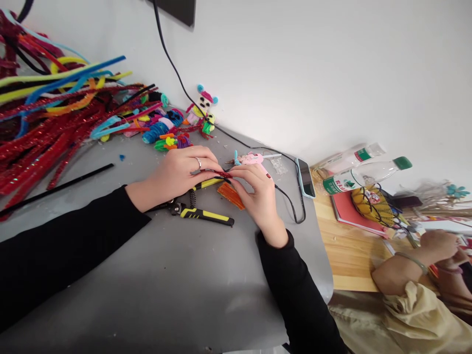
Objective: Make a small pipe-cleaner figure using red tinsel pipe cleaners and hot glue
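Observation:
My left hand (186, 169) and my right hand (256, 191) meet above the grey table, their fingertips pinched on a short red glittery pipe cleaner (223, 174). Something dark shows along it, partly covered by the fingers. Beneath the hands lie yellow-and-black wire cutters (206, 215), handles spread, their jaw end partly behind my left wrist. A flat orange pipe-cleaner piece (231, 195) rests on the table close under my right hand. Just beyond the fingers is a pink glue gun (252, 158) with a light blue part near its tip.
Many coloured pipe cleaners (55, 128) are heaped at the left. Small pipe-cleaner figures (203, 103) stand by the wall. A black cable (177, 73) crosses to a phone (306, 178). Plastic bottles (368, 173) and a yellow basket (372, 205) sit right, near another person's arms (409, 260).

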### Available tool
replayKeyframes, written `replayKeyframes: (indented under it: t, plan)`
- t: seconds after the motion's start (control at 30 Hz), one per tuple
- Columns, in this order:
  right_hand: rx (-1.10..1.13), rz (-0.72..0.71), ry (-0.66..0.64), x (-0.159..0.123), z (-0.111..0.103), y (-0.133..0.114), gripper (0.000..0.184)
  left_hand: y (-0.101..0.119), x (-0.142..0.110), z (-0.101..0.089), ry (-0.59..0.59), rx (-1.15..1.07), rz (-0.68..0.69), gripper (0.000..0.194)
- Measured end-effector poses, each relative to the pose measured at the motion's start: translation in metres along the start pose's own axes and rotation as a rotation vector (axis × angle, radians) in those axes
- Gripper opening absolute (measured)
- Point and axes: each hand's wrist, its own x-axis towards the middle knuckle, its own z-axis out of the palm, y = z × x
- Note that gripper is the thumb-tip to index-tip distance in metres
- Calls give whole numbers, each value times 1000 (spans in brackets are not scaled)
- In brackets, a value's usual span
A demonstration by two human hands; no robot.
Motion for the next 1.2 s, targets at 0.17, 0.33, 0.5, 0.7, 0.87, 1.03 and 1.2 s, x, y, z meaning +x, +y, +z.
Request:
replayKeyframes:
  t: [0.17,0.33,0.5,0.7,0.87,1.03,1.2]
  plan:
    - [-13,-2,12,0,2,-1,13,1,1,-1,14,-8,39,18]
    - [4,0,21,-1,2,-1,14,5,3,-4,-4,-21,-7,21]
    - [3,-6,46,-1,2,-2,14,6,2,-3,-16,-30,-65,25]
    - [-21,33,22,-1,5,-4,17,7,2,-1,-23,-27,-108,24]
    - [-35,44,8,-1,6,-3,19,9,2,0,-10,-17,-160,26]
    - [-53,18,19,-1,6,-1,17,6,4,-3,-23,-59,-141,20]
    - [-35,34,36,-1,4,-2,13,5,8,-9,-37,-60,-131,17]
